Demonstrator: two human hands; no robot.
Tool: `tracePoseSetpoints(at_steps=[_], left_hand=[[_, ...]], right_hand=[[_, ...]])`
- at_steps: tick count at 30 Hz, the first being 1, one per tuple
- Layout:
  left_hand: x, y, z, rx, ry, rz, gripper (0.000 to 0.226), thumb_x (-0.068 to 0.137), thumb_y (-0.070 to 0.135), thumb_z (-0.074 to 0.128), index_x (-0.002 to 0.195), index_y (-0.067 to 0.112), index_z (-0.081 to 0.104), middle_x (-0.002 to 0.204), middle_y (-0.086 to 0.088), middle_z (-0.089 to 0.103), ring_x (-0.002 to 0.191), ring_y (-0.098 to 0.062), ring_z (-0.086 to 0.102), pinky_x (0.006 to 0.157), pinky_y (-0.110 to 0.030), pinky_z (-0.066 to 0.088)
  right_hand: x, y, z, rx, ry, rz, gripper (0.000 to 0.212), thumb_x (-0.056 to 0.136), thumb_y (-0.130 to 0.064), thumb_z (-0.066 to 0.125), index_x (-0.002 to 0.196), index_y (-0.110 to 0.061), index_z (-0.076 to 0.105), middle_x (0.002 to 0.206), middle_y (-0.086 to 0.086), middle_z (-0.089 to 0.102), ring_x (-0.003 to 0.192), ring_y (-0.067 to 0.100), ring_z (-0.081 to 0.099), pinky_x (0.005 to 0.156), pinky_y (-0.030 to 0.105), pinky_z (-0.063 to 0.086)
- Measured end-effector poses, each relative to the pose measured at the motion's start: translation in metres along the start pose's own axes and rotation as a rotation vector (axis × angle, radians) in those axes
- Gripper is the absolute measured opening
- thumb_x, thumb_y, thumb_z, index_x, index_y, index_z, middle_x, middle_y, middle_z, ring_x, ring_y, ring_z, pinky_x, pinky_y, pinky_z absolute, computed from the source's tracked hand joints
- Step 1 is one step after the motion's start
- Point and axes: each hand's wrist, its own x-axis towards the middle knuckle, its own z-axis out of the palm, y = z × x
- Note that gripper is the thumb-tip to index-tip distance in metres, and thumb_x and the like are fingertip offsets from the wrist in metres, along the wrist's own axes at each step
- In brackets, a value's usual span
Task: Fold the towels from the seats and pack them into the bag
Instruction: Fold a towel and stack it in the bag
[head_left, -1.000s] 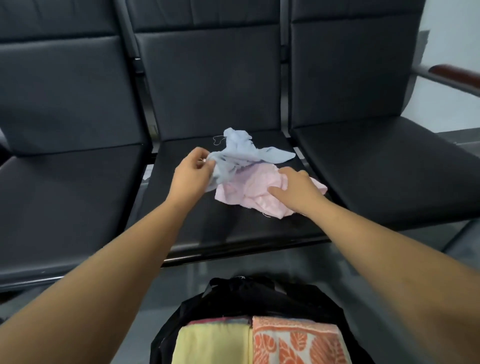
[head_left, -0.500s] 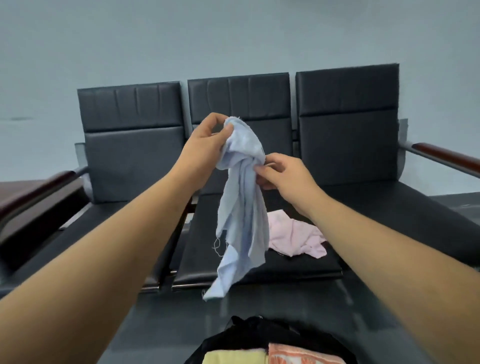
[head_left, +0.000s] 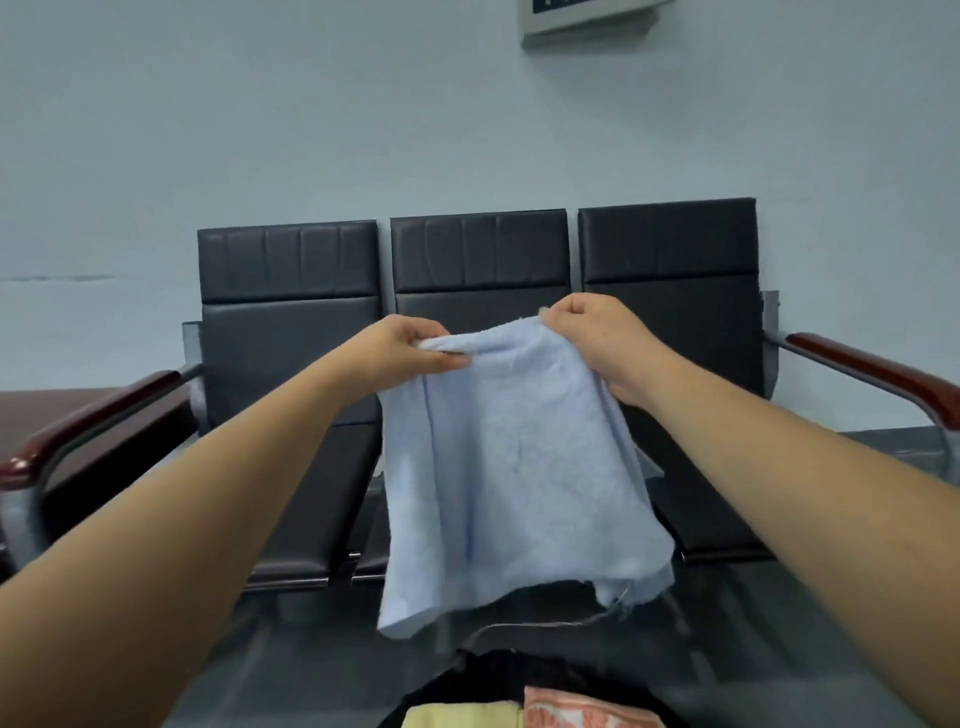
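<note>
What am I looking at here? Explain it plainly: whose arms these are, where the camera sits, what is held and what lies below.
There is no machine here: the grip is just a person's two bare hands. The single picture comes from a wide-angle camera worn on the person's head, looking forward and down, so both arms reach in from the bottom corners. The left hand and the right hand each pinch the top edge of a light blue towel, which hangs spread out between them in the air. Behind it stands a row of three black seats against a pale wall. At the bottom edge is an open black bag, with a yellow towel and an orange patterned towel already folded inside.
</note>
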Motion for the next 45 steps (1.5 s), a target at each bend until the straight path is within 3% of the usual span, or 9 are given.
tracePoseSetpoints(at_steps=[6,12,18,22,28,33,38,42,45], left_hand=[[-0.013,-0.012,0.002,-0.244,0.114,-0.128,0.022,0.092,0.042,0.071,0.103,0.025,0.079,0.101,0.004,0.078,0.101,-0.019,0.072,0.098,-0.039,0.055],[-0.023,-0.024,0.008,-0.416,0.062,-0.161,0.015,0.095,0.027,0.070,0.107,0.023,0.079,0.106,-0.004,0.078,0.105,-0.027,0.073,0.099,-0.047,0.055],[-0.014,0.006,0.028,-0.463,-0.191,-0.048,0.022,0.098,0.014,0.062,0.116,0.006,0.072,0.117,-0.017,0.073,0.108,-0.032,0.070,0.100,-0.044,0.053],[-0.009,0.018,0.033,-0.519,-0.280,-0.012,0.014,0.099,0.006,0.058,0.105,0.003,0.069,0.104,-0.018,0.070,0.092,-0.028,0.067,0.084,-0.037,0.055],[-0.018,-0.020,0.029,-0.243,-0.411,-0.133,0.022,0.094,0.018,0.070,0.111,0.004,0.071,0.111,-0.007,0.076,0.104,-0.025,0.072,0.092,-0.035,0.057],[-0.031,-0.064,0.028,-0.279,-0.219,-0.210,0.019,0.088,0.016,0.069,0.102,0.004,0.073,0.095,-0.004,0.076,0.093,-0.021,0.069,0.078,-0.027,0.056],[-0.035,-0.049,0.031,-0.538,-0.204,-0.090,0.033,0.095,0.024,0.067,0.110,-0.005,0.065,0.103,-0.016,0.068,0.095,-0.028,0.063,0.084,-0.038,0.049],[-0.033,-0.014,0.038,-0.454,-0.285,0.019,0.023,0.097,0.019,0.064,0.110,0.000,0.068,0.103,-0.013,0.071,0.092,-0.024,0.069,0.081,-0.034,0.055],[-0.032,-0.009,0.034,-0.363,-0.314,0.007,0.023,0.092,0.026,0.073,0.101,0.005,0.072,0.100,-0.013,0.073,0.091,-0.029,0.069,0.083,-0.038,0.053]], right_hand=[[-0.015,0.023,-0.016,-0.638,-0.230,-0.074,0.022,0.083,-0.024,0.079,0.089,-0.006,0.070,0.082,0.006,0.066,0.071,0.024,0.058,0.063,0.036,0.046],[-0.020,0.066,-0.032,-0.442,-0.145,0.092,0.022,0.088,-0.022,0.077,0.076,-0.010,0.062,0.079,0.007,0.064,0.075,0.020,0.063,0.075,0.036,0.059],[-0.027,0.045,0.006,0.090,-0.316,0.103,0.056,0.083,-0.038,0.083,0.130,-0.021,0.060,0.120,0.000,0.073,0.111,0.015,0.070,0.107,0.044,0.050],[-0.032,0.027,0.031,0.096,-0.421,0.062,0.026,0.092,-0.018,0.074,0.115,-0.005,0.072,0.113,0.016,0.075,0.107,0.032,0.072,0.097,0.046,0.055],[-0.025,0.029,0.026,0.218,-0.071,-0.009,0.009,0.093,-0.009,0.067,0.092,-0.008,0.076,0.087,0.013,0.071,0.082,0.024,0.064,0.076,0.040,0.049],[-0.021,0.050,0.003,0.337,0.142,0.111,0.014,0.092,-0.008,0.066,0.102,-0.006,0.076,0.104,0.018,0.076,0.099,0.033,0.073,0.091,0.046,0.057],[-0.028,0.067,0.000,0.217,-0.133,0.225,0.026,0.082,-0.004,0.076,0.106,0.006,0.070,0.103,0.021,0.074,0.099,0.037,0.071,0.081,0.038,0.055],[-0.047,0.056,0.027,0.281,-0.580,0.263,0.049,0.085,-0.030,0.078,0.123,-0.002,0.067,0.120,0.015,0.072,0.113,0.028,0.069,0.100,0.039,0.054],[-0.045,0.048,0.037,0.259,-0.500,0.202,0.031,0.093,-0.020,0.072,0.116,0.002,0.070,0.109,0.018,0.074,0.099,0.029,0.071,0.093,0.040,0.054]])
